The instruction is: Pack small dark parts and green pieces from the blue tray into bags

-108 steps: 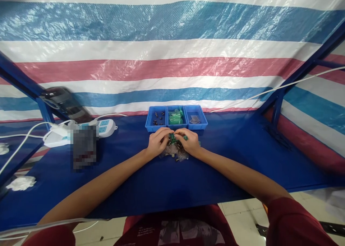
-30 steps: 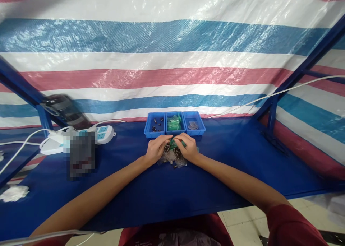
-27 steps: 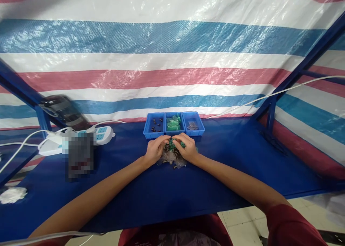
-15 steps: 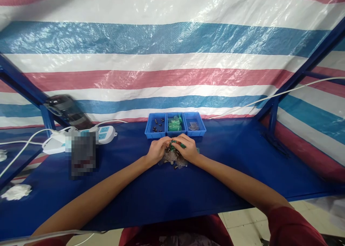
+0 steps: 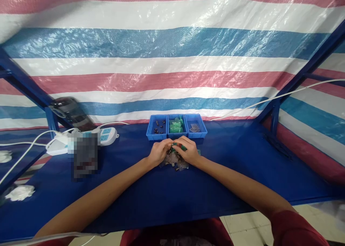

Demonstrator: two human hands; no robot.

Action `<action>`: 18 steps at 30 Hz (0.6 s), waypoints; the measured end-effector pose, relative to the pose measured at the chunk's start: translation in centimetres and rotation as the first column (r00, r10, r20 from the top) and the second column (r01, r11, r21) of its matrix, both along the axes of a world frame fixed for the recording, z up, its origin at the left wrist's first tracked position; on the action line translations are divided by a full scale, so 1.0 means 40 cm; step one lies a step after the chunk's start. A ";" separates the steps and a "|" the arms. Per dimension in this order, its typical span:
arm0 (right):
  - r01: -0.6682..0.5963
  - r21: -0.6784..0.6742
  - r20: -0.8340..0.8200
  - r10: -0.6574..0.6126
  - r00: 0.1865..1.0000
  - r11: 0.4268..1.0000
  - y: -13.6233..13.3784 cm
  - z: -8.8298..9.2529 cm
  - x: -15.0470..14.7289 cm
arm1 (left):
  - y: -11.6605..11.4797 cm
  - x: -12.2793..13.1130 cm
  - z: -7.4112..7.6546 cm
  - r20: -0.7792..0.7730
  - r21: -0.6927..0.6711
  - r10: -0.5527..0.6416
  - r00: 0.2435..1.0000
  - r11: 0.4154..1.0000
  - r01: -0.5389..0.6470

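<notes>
My left hand [image 5: 159, 152] and my right hand [image 5: 188, 151] meet just in front of the trays, fingers bent and pinched together. Between their fingertips is a small green piece [image 5: 183, 148], partly covered by the fingers; its exact kind is too small to make out. Right beneath them lies a pile of clear plastic bags and small brownish parts [image 5: 174, 159] on the blue table [image 5: 151, 195]. Behind the hands stand three blue trays side by side: the left tray [image 5: 156, 136] has small dark parts, the middle one green pieces [image 5: 176, 125], the right one flat translucent pieces [image 5: 194, 128].
To the left are a white power strip [image 5: 109, 135] with cables, a dark pixelated object [image 5: 85, 154], a dark bottle-like container [image 5: 71, 111] and crumpled white material [image 5: 20, 193]. A striped tarp [image 5: 172, 64] hangs behind; blue frame posts [image 5: 275, 116] flank the table.
The whole view has shifted slightly, so everything appears a little lower and further right. Both hands stay together over the pile with the green piece; only small finger movement shows.
</notes>
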State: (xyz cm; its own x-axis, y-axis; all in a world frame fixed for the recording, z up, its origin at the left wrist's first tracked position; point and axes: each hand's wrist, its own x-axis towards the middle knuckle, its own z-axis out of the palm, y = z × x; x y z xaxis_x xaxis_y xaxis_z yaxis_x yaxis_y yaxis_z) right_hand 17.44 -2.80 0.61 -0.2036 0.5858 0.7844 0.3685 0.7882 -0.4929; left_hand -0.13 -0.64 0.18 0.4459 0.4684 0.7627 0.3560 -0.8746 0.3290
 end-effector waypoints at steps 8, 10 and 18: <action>-0.009 -0.021 0.018 0.010 1.000 1.000 -0.003 0.000 0.002 | 0.002 0.000 -0.006 0.002 -0.035 0.060 0.998 0.998 -0.060; 0.004 -0.021 0.012 -0.004 1.000 1.000 -0.004 0.001 0.002 | 0.002 0.000 -0.009 0.005 -0.043 0.072 0.997 0.996 -0.072; 0.049 -0.055 -0.020 -0.051 0.999 0.997 -0.006 0.000 0.002 | -0.003 0.002 0.006 -0.028 -0.074 0.122 0.992 0.990 -0.124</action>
